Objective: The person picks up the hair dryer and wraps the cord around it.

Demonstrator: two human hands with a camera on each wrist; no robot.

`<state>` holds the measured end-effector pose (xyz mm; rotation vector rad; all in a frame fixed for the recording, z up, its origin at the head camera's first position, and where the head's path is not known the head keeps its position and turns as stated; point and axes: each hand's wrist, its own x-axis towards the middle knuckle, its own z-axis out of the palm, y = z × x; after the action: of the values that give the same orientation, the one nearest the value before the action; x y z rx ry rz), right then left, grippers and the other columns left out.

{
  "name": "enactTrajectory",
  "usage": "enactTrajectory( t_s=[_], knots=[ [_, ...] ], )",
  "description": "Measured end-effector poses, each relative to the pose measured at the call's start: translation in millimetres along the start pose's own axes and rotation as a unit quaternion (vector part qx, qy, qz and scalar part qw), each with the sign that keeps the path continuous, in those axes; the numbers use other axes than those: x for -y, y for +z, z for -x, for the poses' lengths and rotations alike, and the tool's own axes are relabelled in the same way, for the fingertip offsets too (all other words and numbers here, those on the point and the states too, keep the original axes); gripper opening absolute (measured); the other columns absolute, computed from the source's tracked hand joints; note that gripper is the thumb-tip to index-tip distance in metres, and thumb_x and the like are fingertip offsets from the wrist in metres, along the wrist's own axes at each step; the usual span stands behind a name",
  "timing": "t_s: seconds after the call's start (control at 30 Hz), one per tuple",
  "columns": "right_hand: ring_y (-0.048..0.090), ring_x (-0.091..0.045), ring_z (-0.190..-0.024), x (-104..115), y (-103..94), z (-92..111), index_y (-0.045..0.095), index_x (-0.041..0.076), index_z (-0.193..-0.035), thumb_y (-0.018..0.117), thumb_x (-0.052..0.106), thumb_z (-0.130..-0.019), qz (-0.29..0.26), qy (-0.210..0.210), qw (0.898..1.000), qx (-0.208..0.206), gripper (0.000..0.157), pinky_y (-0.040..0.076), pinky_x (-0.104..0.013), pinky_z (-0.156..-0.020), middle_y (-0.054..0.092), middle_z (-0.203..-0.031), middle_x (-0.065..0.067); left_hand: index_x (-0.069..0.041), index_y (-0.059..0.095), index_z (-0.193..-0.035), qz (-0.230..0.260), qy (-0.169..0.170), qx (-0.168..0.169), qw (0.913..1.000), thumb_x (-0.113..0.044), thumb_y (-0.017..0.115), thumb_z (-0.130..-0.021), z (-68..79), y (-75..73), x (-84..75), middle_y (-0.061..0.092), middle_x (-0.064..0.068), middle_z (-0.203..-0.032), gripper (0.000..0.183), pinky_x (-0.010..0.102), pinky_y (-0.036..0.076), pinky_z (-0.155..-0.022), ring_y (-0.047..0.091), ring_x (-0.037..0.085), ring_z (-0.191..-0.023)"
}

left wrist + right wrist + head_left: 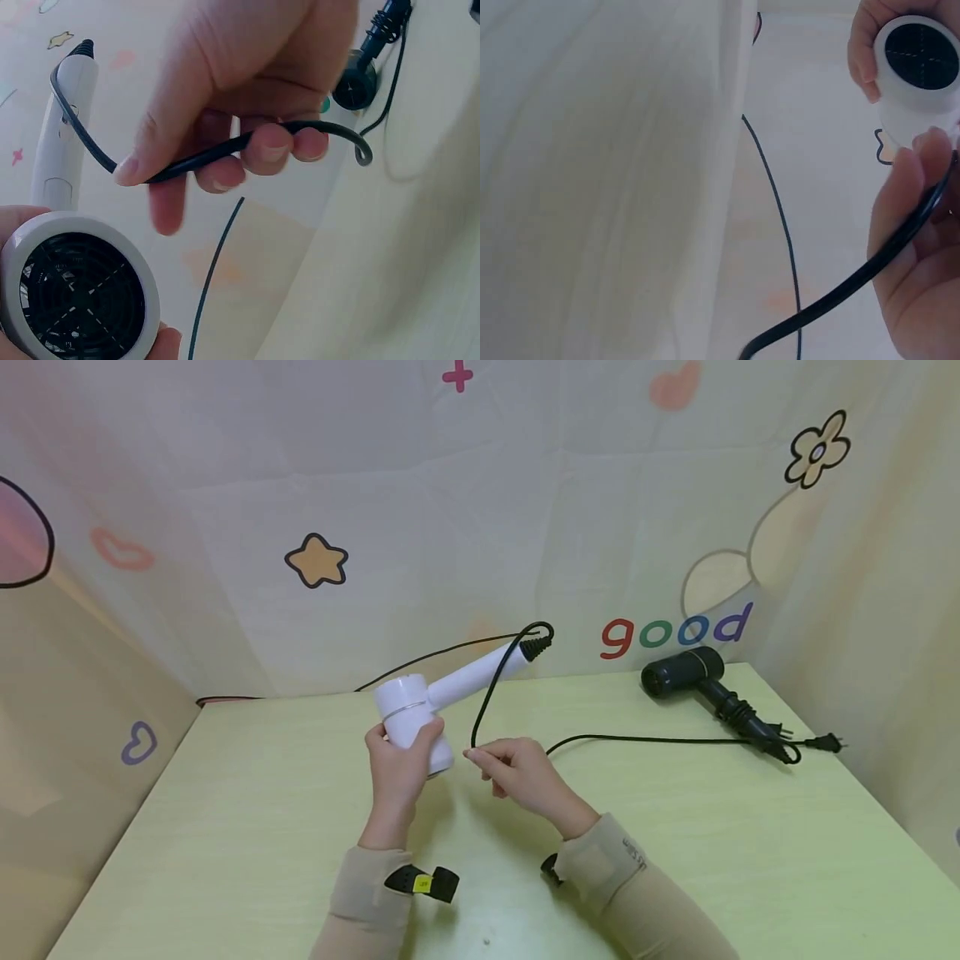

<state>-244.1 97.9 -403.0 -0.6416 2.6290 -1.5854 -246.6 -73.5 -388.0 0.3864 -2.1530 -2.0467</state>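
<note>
Gripped in the left hand (401,764), by its wide barrel: a white hair dryer (448,688), lifted above the worktop (247,827). Thumb on one side of the barrel, fingers on the other. In the right hand (525,772), just beside the left one: the black cord (489,696) of this dryer, pinched between thumb and forefinger, with the other fingers bent below.

From the left hand, pointing away and to the right: the slim handle of the white dryer, with a ribbed black collar (536,648) at its end. From this collar, bending back and coming down to the right hand: the same cord. At the near end of the barrel, a round dark grille (82,296), turned to the left wrist camera. Around the wrists: beige sleeves (645,893), with a black strap (446,885) at the left cuff.

To the right of the right hand and farther away, well apart: a black hair dryer (693,669), lying on the worktop with cord wound around its handle. Beside it, on the outer side, a black plug (825,742). Between the right hand and this dryer: a stretch of black cord (645,740) across the worktop.

Beyond both hands: a pale cloth (465,543) with prints, among them an orange star (317,561) past the left hand and the word "good" (690,631) above the black dryer.
</note>
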Motion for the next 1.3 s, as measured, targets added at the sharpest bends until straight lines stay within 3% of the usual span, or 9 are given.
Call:
enactTrajectory(
  t_s=[0.1,0.27,0.5,0.6,0.7,0.83,0.93,1.1,1.3],
  knots=[
    [0.046,-0.012,-0.044,-3.6,-2.8,-0.1,0.072,0.007,-0.082,0.058,0.035,-0.093,-0.025,0.04,0.999,0.0,0.034,0.039,-0.024,-0.051,0.051,-0.053,-0.002,-0.003,0.023,-0.139,0.011,-0.013,0.023,0.9996,-0.037,0.069,-0.082,1.7,-0.1,-2.1,0.044,0.018,-0.126,0.081,0.036,0.051,-0.08,0.054,0.029,-0.107],
    [0.044,-0.012,-0.044,-8.2,-8.2,-1.4,0.073,0.003,-0.089,0.057,0.036,-0.094,-0.047,0.067,0.997,0.013,0.036,0.035,-0.023,-0.048,0.051,-0.053,-0.001,-0.002,0.025,-0.138,0.019,-0.022,0.079,0.9964,-0.034,0.067,-0.084,1.4,-2.9,-4.2,0.044,0.018,-0.128,0.075,0.035,0.049,-0.082,0.052,0.029,-0.108],
    [0.04,-0.011,-0.043,-13.0,-17.9,-2.2,0.061,-0.008,-0.069,0.057,0.035,-0.094,-0.062,0.068,0.995,0.029,0.05,0.026,-0.022,-0.045,0.046,-0.046,0.0,-0.001,0.028,-0.135,0.031,-0.013,0.173,0.9843,-0.026,0.064,-0.087,-1.3,-16.6,-7.7,0.046,0.017,-0.124,0.065,0.031,0.05,-0.076,0.053,0.026,-0.102],
    [0.041,-0.011,-0.043,-13.2,-21.6,-1.4,0.059,-0.005,-0.062,0.059,0.036,-0.092,-0.057,0.068,0.996,0.025,0.051,0.026,-0.022,-0.045,0.046,-0.044,0.001,-0.002,0.029,-0.134,0.047,-0.017,0.211,0.9761,-0.021,0.062,-0.087,-1.7,-23.7,-8.7,0.047,0.016,-0.123,0.061,0.031,0.05,-0.076,0.054,0.023,-0.099],
    [0.042,-0.01,-0.044,-13.4,-24.8,-1.1,0.065,0.002,-0.066,0.064,0.034,-0.09,-0.06,0.067,0.996,0.011,0.04,0.028,-0.021,-0.044,0.051,-0.049,0.001,-0.001,0.031,-0.135,0.056,-0.016,0.255,0.9652,-0.017,0.06,-0.086,-2.6,-30.1,-8.2,0.048,0.014,-0.12,0.059,0.032,0.051,-0.076,0.055,0.021,-0.096],
    [0.043,-0.009,-0.044,-14.8,-30.5,-1.0,0.068,0.001,-0.078,0.062,0.012,-0.087,-0.066,0.026,0.997,0.002,0.015,0.034,-0.021,-0.043,0.057,-0.057,-0.001,0.0,0.035,-0.133,0.045,-0.006,0.313,0.9487,-0.015,0.059,-0.083,-3.5,-38.2,-6.1,0.052,0.009,-0.112,0.058,0.033,0.051,-0.078,0.057,0.019,-0.093],
    [0.044,-0.009,-0.047,-14.9,-35.1,-1.2,0.065,-0.004,-0.074,0.06,-0.002,-0.08,-0.056,0.0,0.998,-0.007,0.009,0.035,-0.021,-0.044,0.055,-0.057,-0.001,0.002,0.037,-0.131,0.029,0.006,0.347,0.9375,-0.015,0.06,-0.081,-4.2,-43.3,-4.6,0.055,0.005,-0.107,0.058,0.033,0.051,-0.078,0.057,0.019,-0.091],
    [0.046,-0.012,-0.058,-8.4,-42.7,0.9,0.068,0.0,-0.069,0.069,0.014,-0.083,-0.038,0.035,0.998,-0.022,0.02,0.038,-0.023,-0.05,0.055,-0.059,0.003,0.001,0.04,-0.127,0.004,0.017,0.382,0.9242,-0.016,0.061,-0.08,-4.2,-48.9,-4.7,0.057,0.004,-0.103,0.054,0.035,0.051,-0.076,0.059,0.02,-0.09],
    [0.041,-0.013,-0.055,0.5,-53.2,7.2,0.067,0.009,-0.066,0.075,0.031,-0.08,-0.014,0.055,0.998,-0.024,0.027,0.033,-0.023,-0.049,0.047,-0.057,0.003,-0.002,0.045,-0.123,-0.015,0.018,0.417,0.9088,-0.016,0.063,-0.079,-3.3,-52.7,-4.9,0.058,0.005,-0.102,0.05,0.036,0.052,-0.075,0.059,0.021,-0.088]
  ],
)
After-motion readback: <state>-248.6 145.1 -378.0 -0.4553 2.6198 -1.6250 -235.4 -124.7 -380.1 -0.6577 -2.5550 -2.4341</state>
